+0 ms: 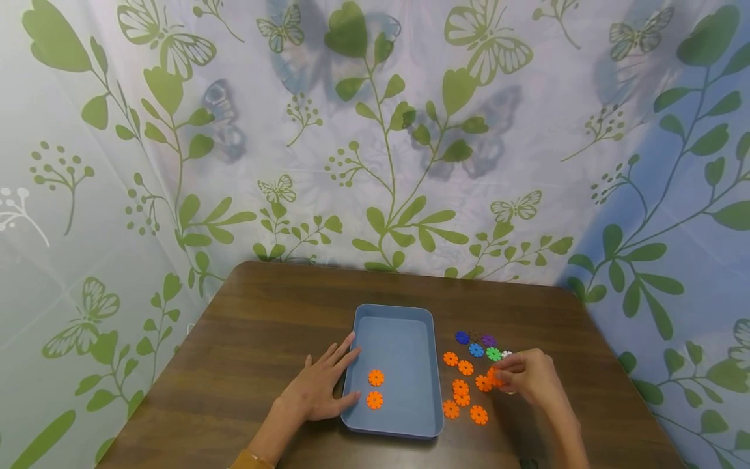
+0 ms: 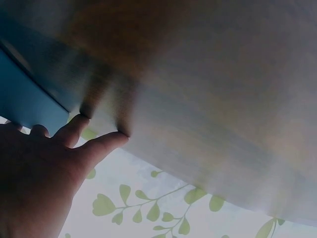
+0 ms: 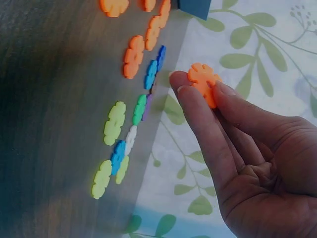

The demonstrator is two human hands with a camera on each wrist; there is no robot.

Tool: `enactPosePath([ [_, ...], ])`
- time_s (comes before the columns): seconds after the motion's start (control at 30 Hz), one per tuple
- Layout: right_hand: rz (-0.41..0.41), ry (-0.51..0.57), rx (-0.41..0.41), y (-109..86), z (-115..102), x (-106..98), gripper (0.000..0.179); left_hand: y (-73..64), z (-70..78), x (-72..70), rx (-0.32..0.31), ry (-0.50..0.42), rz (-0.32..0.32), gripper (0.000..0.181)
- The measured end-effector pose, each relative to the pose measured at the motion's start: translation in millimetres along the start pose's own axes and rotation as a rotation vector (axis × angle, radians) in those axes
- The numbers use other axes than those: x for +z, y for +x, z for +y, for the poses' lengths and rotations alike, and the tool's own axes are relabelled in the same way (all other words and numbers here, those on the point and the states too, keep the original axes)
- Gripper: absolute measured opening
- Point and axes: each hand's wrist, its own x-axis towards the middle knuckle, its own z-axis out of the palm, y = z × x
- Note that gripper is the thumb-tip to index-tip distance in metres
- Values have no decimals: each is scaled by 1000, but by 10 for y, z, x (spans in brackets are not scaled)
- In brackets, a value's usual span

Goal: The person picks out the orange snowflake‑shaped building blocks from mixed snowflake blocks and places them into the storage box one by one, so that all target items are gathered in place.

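A blue rectangular tray (image 1: pixel 404 335) stands on the table, with two orange notched plastic discs (image 1: pixel 376 378) lying in its left part. My left hand (image 1: pixel 313 391) touches the tray's left rim with its fingers spread. Right of the tray, my right hand (image 1: pixel 533 378) pinches another orange notched disc (image 3: pixel 202 82) between thumb and fingers, raised off the tabletop in the right wrist view. Several loose orange discs (image 1: pixel 478 415) lie between the tray and that hand, some overlapping. In the head view, the right hand partly hides the discs beneath and behind it.
Behind the orange discs lie a dark blue disc (image 1: pixel 462 337), a light blue disc (image 1: pixel 476 350), a purple disc (image 1: pixel 489 341) and a green disc (image 1: pixel 493 354). Yellow-green discs (image 3: pixel 114 123) and a white disc (image 3: pixel 131 140) lie nearby. A leaf-patterned curtain (image 1: pixel 316 215) borders the brown table (image 1: pixel 281 306).
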Motion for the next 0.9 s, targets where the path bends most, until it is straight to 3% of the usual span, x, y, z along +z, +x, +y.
enactPosePath([
  [0.33, 54, 63, -12, -36, -107, -80, 11, -8, 0, 7, 2, -4, 8, 85],
  [0.9, 159, 54, -109, -124, -436, -238, 16, -7, -15, 16, -1, 4, 1, 86],
])
